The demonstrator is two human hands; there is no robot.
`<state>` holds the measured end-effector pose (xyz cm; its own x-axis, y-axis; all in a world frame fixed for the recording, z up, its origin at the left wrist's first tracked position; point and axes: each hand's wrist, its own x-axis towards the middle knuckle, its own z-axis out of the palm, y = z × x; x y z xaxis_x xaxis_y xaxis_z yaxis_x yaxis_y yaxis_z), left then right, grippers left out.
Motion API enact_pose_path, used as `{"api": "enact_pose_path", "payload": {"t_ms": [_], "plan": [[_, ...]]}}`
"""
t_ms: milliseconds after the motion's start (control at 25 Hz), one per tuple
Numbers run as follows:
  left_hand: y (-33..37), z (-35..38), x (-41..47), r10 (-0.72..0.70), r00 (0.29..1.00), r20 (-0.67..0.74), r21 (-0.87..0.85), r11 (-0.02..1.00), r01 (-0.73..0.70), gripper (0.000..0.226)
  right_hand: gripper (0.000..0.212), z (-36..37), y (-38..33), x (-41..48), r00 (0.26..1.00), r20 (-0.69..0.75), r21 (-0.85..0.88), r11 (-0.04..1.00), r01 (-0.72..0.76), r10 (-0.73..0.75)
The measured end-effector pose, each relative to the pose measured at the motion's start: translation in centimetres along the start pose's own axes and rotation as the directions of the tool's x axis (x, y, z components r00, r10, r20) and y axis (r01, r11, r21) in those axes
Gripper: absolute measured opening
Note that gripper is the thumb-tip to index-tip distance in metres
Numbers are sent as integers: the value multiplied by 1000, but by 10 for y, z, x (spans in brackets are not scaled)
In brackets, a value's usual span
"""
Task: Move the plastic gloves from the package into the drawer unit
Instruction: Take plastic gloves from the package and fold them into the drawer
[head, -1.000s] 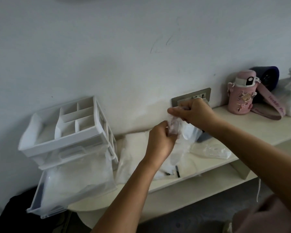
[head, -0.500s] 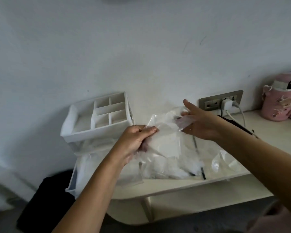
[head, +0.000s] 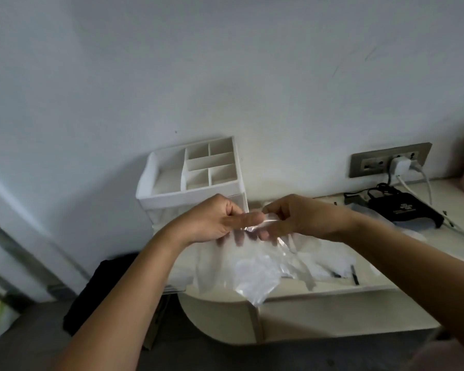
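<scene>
Nearest, two bare forearms reaching in from the bottom corners. Left hand and right hand close together above the front of the cream, round-ended worktop, fingertips almost meeting. Left fingers curled in, pinching with the thumb the top edge of thin, crumpled clear plastic gloves; right fingers curled the same way on that edge, just beside. Film hanging down from both grips, lower end draped past the worktop's front edge; number of gloves in the bunch impossible to tell.

Behind and to the right of the film, flat on the worktop, a clear plastic package with small black markings. Behind the left hand, against the wall, a white plastic drawer unit with a divided tray on top; lower part mostly hidden by hand and film.

Further right, a black pouch-like object with cables on the worktop, then a grey wall socket plate with a white charger plug in it. On the floor at the left, a dark bag.
</scene>
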<state>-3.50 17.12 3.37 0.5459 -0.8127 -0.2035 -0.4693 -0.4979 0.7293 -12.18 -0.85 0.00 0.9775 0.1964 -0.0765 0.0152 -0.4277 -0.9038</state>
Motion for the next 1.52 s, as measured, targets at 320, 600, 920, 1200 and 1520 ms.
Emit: {"api": "enact_pose_path", "payload": {"t_ms": [320,600,920,1200,1520], "plan": [[-59,-13,-3,-274,940,-202,-669,740,72,7,21,7,8,11,961,-211,192,972,-137,177],[-37,-9,-7,30,913,-407,-225,966,-131,12,59,9,-12,14,945,-322,-228,965,-131,52],[-50,-27,-19,13,941,-337,-257,961,-106,6,8,12,-12,24,977,-204,-17,997,-72,67],[-66,-23,-13,8,928,-372,-196,977,-87,8,23,22,-33,59,984,-128,-299,941,-159,126],[-108,-30,-14,-345,836,-427,-404,900,165,28,22,18,-1,58,879,-379,-104,930,-352,290]]}}
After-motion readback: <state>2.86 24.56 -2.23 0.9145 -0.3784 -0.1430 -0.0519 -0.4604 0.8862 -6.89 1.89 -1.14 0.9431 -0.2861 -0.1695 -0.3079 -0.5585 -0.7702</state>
